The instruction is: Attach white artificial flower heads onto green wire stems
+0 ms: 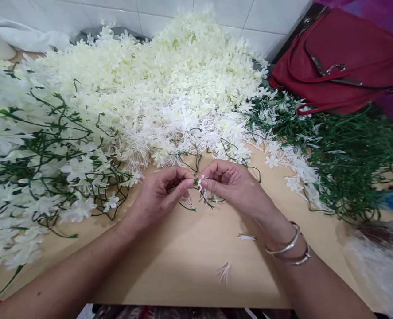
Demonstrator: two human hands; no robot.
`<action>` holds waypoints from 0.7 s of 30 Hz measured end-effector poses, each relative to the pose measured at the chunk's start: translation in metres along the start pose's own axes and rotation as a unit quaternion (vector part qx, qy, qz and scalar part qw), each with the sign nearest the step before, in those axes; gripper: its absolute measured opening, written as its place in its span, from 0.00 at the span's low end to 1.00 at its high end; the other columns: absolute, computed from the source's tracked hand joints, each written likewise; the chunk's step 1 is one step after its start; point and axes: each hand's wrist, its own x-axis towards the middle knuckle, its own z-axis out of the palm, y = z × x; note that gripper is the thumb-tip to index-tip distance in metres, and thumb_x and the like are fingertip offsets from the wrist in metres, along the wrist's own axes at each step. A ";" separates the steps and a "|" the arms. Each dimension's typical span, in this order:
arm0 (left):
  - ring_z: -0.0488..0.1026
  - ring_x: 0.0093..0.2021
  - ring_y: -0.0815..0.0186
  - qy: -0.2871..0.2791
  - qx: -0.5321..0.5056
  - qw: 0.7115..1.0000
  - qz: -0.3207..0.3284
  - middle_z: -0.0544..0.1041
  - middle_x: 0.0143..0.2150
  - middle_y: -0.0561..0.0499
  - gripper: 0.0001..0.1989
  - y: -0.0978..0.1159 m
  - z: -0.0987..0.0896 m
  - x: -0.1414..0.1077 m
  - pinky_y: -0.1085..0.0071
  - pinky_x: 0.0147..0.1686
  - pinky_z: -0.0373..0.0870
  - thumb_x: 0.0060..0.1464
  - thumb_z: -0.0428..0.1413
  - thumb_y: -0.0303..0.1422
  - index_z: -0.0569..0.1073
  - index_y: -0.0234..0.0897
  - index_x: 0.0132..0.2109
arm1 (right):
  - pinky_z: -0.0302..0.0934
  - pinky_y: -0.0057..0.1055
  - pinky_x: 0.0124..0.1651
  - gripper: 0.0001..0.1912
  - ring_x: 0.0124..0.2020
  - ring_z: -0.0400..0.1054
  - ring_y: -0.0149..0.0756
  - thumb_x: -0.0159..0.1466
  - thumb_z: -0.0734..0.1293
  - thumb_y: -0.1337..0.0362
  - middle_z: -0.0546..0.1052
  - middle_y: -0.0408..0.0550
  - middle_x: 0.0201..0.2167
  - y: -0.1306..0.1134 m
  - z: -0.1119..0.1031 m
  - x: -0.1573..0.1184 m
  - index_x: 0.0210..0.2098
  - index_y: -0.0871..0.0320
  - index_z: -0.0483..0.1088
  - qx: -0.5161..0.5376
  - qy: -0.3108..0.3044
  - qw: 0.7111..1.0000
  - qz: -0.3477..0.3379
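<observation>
Near the middle of the wooden table (183, 257), my two hands almost meet. My left hand (165, 190) pinches a thin green stem between thumb and forefinger. A small white flower piece (203, 184) with white stamens sits between the thumb and forefinger of my right hand (229, 184), right beside the stem. Green stem ends and white strands hang below my fingertips. Two silver bangles circle my right wrist. On the table in front of me lie a small white piece (247, 238) and a little bunch of white stamens (224, 272).
A large heap of white flowers (183, 75) spans the back. Flowers on green stems (60, 146) pile up at left. Green stems (356, 155) lie at right, below a red bag (349, 53). A clear plastic bag (379, 261) is at lower right.
</observation>
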 end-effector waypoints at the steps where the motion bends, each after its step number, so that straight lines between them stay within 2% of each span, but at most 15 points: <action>1: 0.76 0.29 0.69 -0.001 -0.007 1.000 -0.005 0.78 0.29 0.52 0.09 -0.001 0.001 0.000 0.73 0.31 0.71 0.68 0.59 0.37 0.78 0.37 0.41 | 0.54 0.27 0.26 0.17 0.24 0.61 0.28 0.58 0.79 0.51 0.73 0.40 0.24 0.000 0.001 0.000 0.31 0.58 0.76 -0.003 0.003 1.000 0.000; 8: 0.79 0.31 0.68 0.006 -0.039 0.999 -0.013 0.82 0.30 0.51 0.08 -0.003 0.002 0.001 0.74 0.33 0.74 0.68 0.58 0.35 0.77 0.37 0.40 | 0.53 0.28 0.27 0.14 0.25 0.60 0.29 0.60 0.78 0.54 0.73 0.40 0.24 0.005 0.005 0.001 0.32 0.57 0.76 -0.006 0.019 1.000 0.015; 13: 0.78 0.32 0.69 -0.009 -0.043 0.999 0.000 0.81 0.31 0.51 0.09 -0.002 0.001 0.002 0.74 0.35 0.73 0.69 0.58 0.35 0.77 0.37 0.39 | 0.55 0.29 0.28 0.11 0.26 0.64 0.31 0.61 0.77 0.56 0.75 0.42 0.25 0.006 0.005 0.001 0.33 0.56 0.76 -0.008 0.016 1.000 0.023; 21: 0.78 0.34 0.66 0.005 -0.050 0.998 -0.032 0.81 0.34 0.50 0.09 -0.006 0.006 -0.001 0.71 0.36 0.74 0.70 0.58 0.39 0.76 0.39 0.43 | 0.60 0.27 0.27 0.10 0.26 0.67 0.30 0.59 0.79 0.59 0.79 0.43 0.26 0.006 0.003 0.004 0.31 0.56 0.77 0.021 0.023 0.999 0.027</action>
